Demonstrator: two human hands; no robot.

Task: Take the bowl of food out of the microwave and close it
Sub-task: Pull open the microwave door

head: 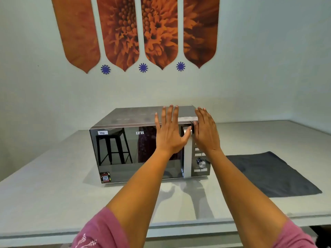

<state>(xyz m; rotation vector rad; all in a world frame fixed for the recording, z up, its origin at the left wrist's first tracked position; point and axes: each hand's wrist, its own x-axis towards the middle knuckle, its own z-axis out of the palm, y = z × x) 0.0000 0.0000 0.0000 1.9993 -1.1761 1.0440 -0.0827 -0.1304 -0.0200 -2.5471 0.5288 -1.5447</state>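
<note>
A silver microwave (125,154) with a dark mirrored door stands on the pale counter (53,194), its door shut. The glass only reflects the room, so no bowl shows inside. My left hand (170,135) is raised flat in front of the door's right side, fingers spread, thumb by the top of the vertical silver door handle (187,158). My right hand (206,133) is held up open in front of the control panel (200,163), fingers together. Neither hand holds anything.
A dark grey cloth mat (272,174) lies flat on the counter right of the microwave. The counter's front edge (161,228) runs under my forearms. Orange flower panels (136,31) hang on the wall behind.
</note>
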